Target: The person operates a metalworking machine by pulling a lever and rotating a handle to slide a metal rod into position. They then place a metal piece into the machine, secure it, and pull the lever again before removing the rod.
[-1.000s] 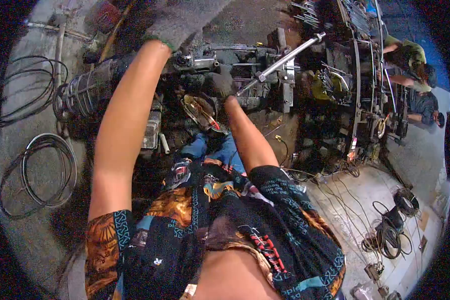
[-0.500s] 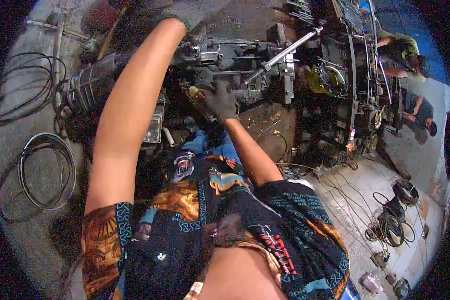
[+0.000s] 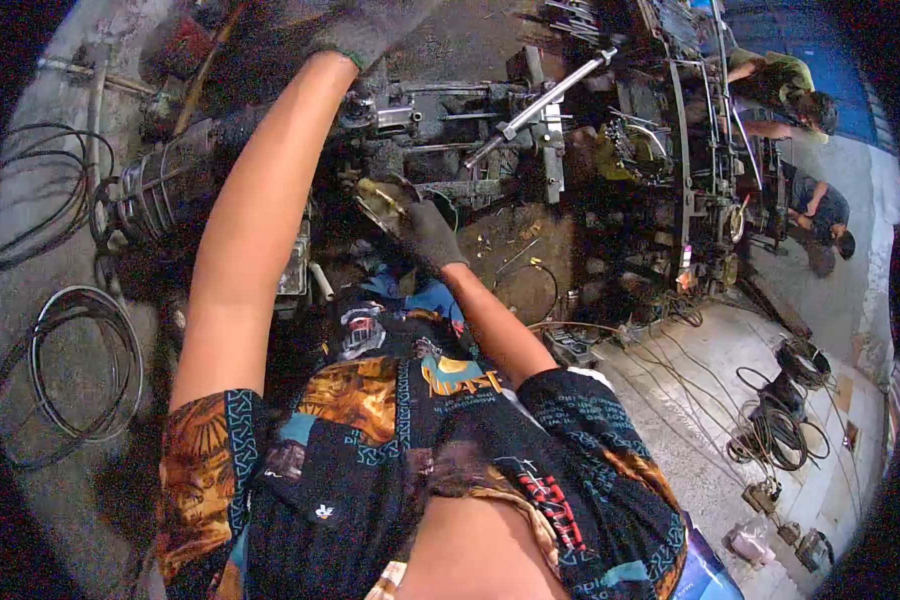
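Broadly, the dark machine (image 3: 460,148) runs crosswise in front of the person, its ribbed drum (image 3: 160,190) reaching toward the left and an upright end block (image 3: 553,150) bounding it on the right. Past that block stands a metal rack (image 3: 682,160), with a strip of brown floor (image 3: 540,235) showing between them on the near side. More grey floor lies beyond the machine's far edge, where the gloved left hand (image 3: 380,30) hovers, blurred; whether its fingers are released or clenched I cannot tell. Coiled cable (image 3: 32,365) takes up ground at far left, while pale floor (image 3: 660,395) opens out at lower right.

At the machine's near edge, in front of the person's legs, is a shallow, oblong dish-like piece (image 3: 378,200). It sits tilted, yellowish and pale inside, with a darker rim and a worn, grimy look. The gloved right hand (image 3: 432,235) is at its right end, seemingly touching; its fingers are too dark to show a grasp. A silver rod (image 3: 555,95) slants across the machine, its far end jutting past the block.
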Available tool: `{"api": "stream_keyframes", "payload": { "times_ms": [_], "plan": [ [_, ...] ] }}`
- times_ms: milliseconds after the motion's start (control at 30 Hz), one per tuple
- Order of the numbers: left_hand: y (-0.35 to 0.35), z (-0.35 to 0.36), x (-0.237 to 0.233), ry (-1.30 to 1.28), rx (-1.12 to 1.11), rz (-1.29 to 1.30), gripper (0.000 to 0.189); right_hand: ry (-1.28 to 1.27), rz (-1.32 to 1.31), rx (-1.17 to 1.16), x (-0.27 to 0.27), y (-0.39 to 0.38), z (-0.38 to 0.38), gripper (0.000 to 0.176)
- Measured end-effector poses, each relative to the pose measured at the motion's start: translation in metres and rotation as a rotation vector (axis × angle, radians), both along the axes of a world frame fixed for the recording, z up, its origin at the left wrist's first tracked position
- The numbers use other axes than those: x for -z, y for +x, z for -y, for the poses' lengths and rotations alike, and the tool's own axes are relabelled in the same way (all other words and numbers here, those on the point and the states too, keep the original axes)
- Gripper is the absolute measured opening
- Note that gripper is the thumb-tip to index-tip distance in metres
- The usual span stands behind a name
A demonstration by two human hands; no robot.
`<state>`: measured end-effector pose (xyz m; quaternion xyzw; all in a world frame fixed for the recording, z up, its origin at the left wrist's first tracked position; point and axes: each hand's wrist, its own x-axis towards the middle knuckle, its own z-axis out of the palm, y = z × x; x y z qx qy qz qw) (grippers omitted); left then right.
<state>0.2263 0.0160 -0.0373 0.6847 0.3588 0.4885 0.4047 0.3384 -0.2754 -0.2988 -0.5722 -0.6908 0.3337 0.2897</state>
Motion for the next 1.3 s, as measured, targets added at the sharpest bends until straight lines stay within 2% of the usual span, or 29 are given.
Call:
{"api": "stream_keyframes", "payload": {
  "times_ms": [33, 100, 133, 167, 233, 300, 367, 433, 567, 633, 700, 767, 800, 867, 1000, 1067, 1100, 1167, 1200, 1267, 1300],
  "plan": [
    [-0.001, 0.001, -0.002, 0.063, -0.052, -0.142, 0.020, 0.000, 0.003, -0.001, -0.007, 0.005, 0.000, 0.022],
    [0.001, 0.002, 0.000, 0.041, -0.073, -0.096, 0.021, -0.286, -0.316, 0.323, -0.020, 0.016, -0.004, 0.026],
    [0.002, 0.003, 0.002, 0.019, -0.090, -0.054, 0.021, -0.496, -0.136, 0.375, -0.025, 0.029, -0.014, 0.031],
    [0.004, 0.003, 0.005, 0.015, -0.092, -0.058, 0.021, -0.501, -0.138, 0.372, -0.015, 0.039, -0.023, 0.031],
    [0.006, 0.000, 0.010, 0.168, -0.158, -0.093, 0.023, -0.124, -0.001, 0.461, 0.017, 0.051, -0.044, 0.035],
    [0.009, -0.001, 0.009, 0.246, -0.166, -0.173, 0.024, -0.124, 0.084, 0.459, 0.035, 0.058, -0.067, 0.036],
    [0.010, -0.001, 0.007, 0.322, -0.173, -0.250, 0.025, -0.124, 0.172, 0.455, 0.030, 0.061, -0.082, 0.037],
    [0.009, 0.005, 0.002, 0.148, -0.081, -0.135, 0.026, -0.454, 0.059, 0.431, -0.001, 0.059, -0.101, 0.033],
    [0.007, 0.014, -0.008, 0.049, -0.116, -0.117, 0.025, -0.512, 0.099, 0.405, 0.025, 0.060, -0.089, 0.032],
    [0.006, 0.013, -0.008, 0.157, -0.198, -0.185, 0.023, -0.341, 0.224, 0.490, 0.021, 0.051, -0.083, 0.028],
    [0.005, 0.016, -0.004, 0.079, -0.154, -0.134, 0.022, -0.445, 0.211, 0.549, 0.009, 0.053, -0.080, 0.026],
    [0.006, 0.014, -0.004, 0.017, -0.112, -0.080, 0.021, -0.535, 0.202, 0.448, -0.006, 0.059, -0.087, 0.023],
    [0.007, 0.015, -0.004, 0.003, -0.110, -0.068, 0.020, -0.536, 0.203, 0.446, -0.009, 0.062, -0.089, 0.023],
    [0.006, 0.016, -0.005, -0.008, -0.109, -0.061, 0.019, -0.109, 0.290, 0.371, -0.015, 0.065, -0.095, 0.018],
    [0.007, 0.017, -0.012, 0.002, -0.128, -0.129, 0.020, -0.166, 0.286, 0.310, -0.033, 0.070, -0.094, 0.014],
    [0.008, 0.018, -0.012, 0.040, -0.149, -0.164, 0.020, -0.258, 0.117, 0.400, -0.047, 0.067, -0.093, 0.043],
    [0.009, 0.018, -0.011, 0.060, -0.150, -0.134, 0.022, -0.259, 0.115, 0.399, -0.047, 0.066, -0.094, 0.043],
    [0.008, 0.019, -0.011, 0.074, -0.151, -0.108, 0.023, -0.003, 0.091, 0.478, -0.044, 0.061, -0.096, 0.049],
    [0.006, 0.017, -0.011, 0.044, -0.102, -0.103, 0.024, -0.007, 0.089, 0.479, -0.034, 0.064, -0.102, 0.049],
    [0.005, 0.012, -0.009, 0.014, -0.048, -0.097, 0.025, -0.483, 0.108, 0.429, -0.006, 0.075, -0.119, 0.051],
    [0.004, 0.010, -0.007, 0.037, -0.053, -0.113, 0.025, -0.482, 0.106, 0.432, -0.015, 0.072, -0.114, 0.051]
  ]
}}
